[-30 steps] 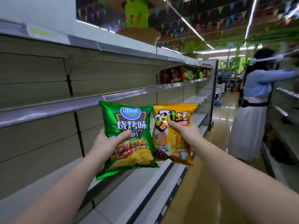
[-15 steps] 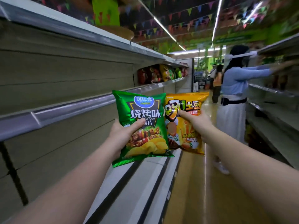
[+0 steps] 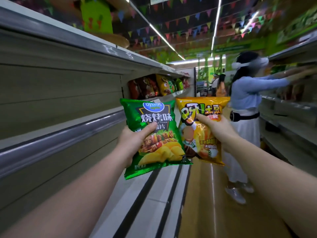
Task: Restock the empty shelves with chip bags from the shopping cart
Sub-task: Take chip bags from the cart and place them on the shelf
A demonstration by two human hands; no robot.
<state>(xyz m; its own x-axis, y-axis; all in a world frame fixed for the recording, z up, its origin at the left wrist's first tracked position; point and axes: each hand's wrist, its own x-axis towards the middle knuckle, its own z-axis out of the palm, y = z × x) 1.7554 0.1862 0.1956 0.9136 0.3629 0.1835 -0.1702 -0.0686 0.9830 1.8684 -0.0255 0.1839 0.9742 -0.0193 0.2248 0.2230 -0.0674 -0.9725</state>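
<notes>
left hand (image 3: 133, 143) clamped on green chip bag (image 3: 154, 134); right hand (image 3: 217, 128) on yellow chip bag (image 3: 200, 134)

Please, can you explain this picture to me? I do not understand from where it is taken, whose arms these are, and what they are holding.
There is no machine here. The camera sits on a person's head and looks forward and down, so the two arms reaching into the picture belong to that person. The wide lens bends the edges. The left hand grips a green chip bag, with its thumb across the front. The right hand grips a yellow chip bag in the same way. Both bags are held upright, side by side, in the air. On the left run long grey shelves, bare nearby. Further along, a row of chip bags already stands on one shelf. On the right, another person reaches toward the opposite shelves.
</notes>
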